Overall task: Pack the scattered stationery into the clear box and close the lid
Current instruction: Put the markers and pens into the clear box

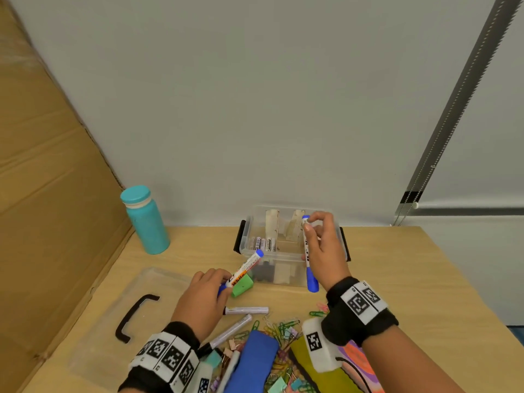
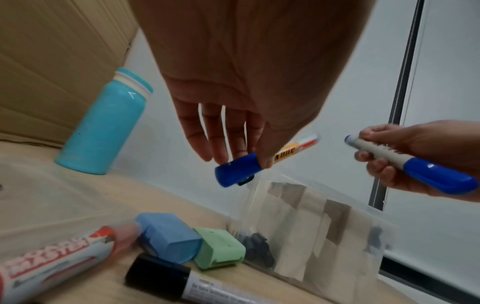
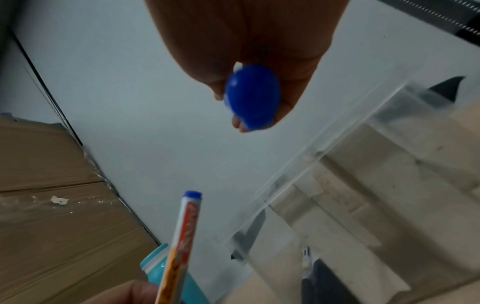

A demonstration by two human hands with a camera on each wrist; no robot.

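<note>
While fingers [image 1: 313, 222] pinch it, marker [image 1: 307, 251] overhangs box [image 1: 286, 279].

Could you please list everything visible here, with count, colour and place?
Clear box: one, open, at the table's back by the wall; markers lie inside.
Lid: one, clear with black handle, table's left.
Whiteboard markers in hand: two, blue-capped, orange-labelled and grey-bodied.
Loose markers: at least two, white, mid-table.
Sharpener-like blocks: green and blue, beside box.
Paper clips: many, multicoloured, near edge.
Bottle: one, teal, back left.
Left hand: grips orange-labelled marker.
Right hand: holds grey marker over box.
</note>
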